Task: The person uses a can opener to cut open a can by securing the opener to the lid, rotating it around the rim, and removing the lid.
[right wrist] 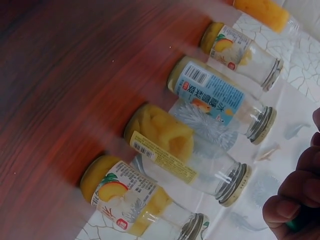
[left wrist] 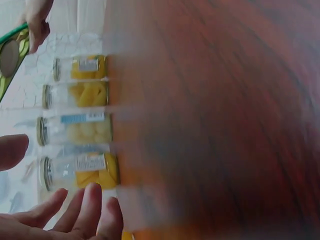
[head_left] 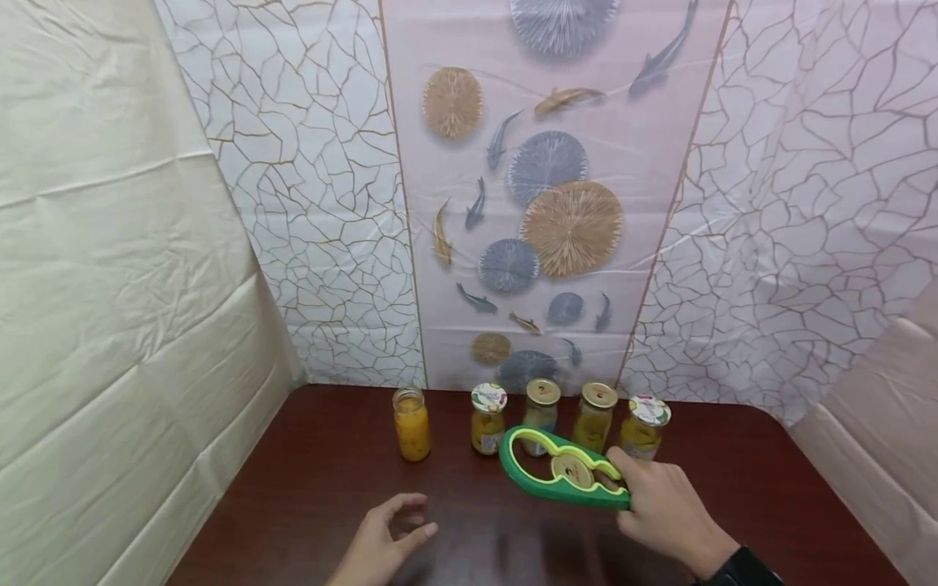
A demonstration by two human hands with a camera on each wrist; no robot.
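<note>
Fingers of the left hand (head_left: 384, 537) are loosely curved, thumb spread apart; hand is free, in the air over the desk (head_left: 293, 488). Beyond it, near the desk's far edge, uncapped jar (head_left: 413, 431) with orange contents, upright. Next along that edge: white-lidded jar (head_left: 488, 430), peach picture and red logo on its front label (right wrist: 230, 47), print too small to read. Then gold-lidded jar (head_left: 542, 417), blue label (right wrist: 212, 92) with barcode and large Chinese characters, first one 冰. Green opener (head_left: 542, 487) is held up in front of the row, lime inner rim, gold lid (head_left: 572, 470) sitting in its middle opening. Behind: second gold-lidded jar (head_left: 592, 425), yellow label (right wrist: 165, 157), barcode plus illegible fine print. Last, toward the far right corner: second white-lidded jar (head_left: 641, 431), similar peach label. Right hand (head_left: 663, 505) clenched round the opener's right end.
</note>
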